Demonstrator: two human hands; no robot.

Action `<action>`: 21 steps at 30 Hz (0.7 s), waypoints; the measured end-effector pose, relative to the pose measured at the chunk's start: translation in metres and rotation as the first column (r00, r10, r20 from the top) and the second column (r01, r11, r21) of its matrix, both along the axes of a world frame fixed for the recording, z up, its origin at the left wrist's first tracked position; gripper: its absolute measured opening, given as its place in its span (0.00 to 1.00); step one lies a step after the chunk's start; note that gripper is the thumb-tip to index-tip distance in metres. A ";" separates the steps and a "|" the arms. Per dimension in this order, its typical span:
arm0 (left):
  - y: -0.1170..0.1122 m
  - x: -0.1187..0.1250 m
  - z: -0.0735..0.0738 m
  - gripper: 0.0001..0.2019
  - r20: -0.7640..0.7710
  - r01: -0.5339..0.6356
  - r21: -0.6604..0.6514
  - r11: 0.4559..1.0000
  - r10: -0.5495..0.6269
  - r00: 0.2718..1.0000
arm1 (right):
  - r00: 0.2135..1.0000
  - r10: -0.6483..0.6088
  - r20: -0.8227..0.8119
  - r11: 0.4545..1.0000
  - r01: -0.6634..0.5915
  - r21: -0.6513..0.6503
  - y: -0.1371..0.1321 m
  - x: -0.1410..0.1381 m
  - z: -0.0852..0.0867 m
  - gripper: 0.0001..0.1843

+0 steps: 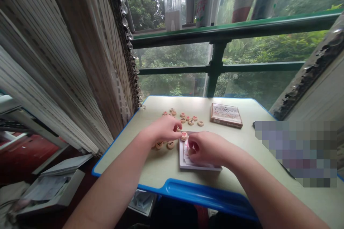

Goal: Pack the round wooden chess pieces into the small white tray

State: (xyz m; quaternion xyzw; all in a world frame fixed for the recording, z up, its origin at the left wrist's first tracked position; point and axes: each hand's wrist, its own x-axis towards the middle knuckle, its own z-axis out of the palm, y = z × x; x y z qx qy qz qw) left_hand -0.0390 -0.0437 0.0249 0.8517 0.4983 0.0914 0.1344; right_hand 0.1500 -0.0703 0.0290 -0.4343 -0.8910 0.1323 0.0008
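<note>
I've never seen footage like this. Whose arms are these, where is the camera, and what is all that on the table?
There is no machine here. A person wears a camera on the head that looks down at their own two bare hands, so you see what they see. They are at a pale table with a blue rim, by a window. The left hand appears to pinch a red-marked disc, a round wooden game piece, at the corner of a flat white tray. The right hand rests curled on that tray; whether it holds anything is hidden. More wooden discs lie scattered behind, and a brown box lies to their right.
</note>
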 end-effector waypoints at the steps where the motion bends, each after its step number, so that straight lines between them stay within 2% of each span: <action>1: 0.000 0.000 -0.001 0.14 -0.005 -0.003 0.009 1.000 0.003 1.000 | 1.000 -0.005 0.005 1.000 0.005 -0.008 0.001 0.000 0.000 0.08; 11: -0.001 0.001 0.000 0.15 -0.008 0.018 -0.017 1.000 -0.018 1.000 | 0.997 0.039 -0.059 0.999 -0.040 -0.029 -0.001 -0.003 0.000 0.10; 21: -0.002 0.000 -0.001 0.13 0.000 -0.009 0.006 1.000 0.009 1.000 | 0.988 0.110 -0.111 0.966 -0.133 -0.224 -0.001 0.008 0.012 0.13</action>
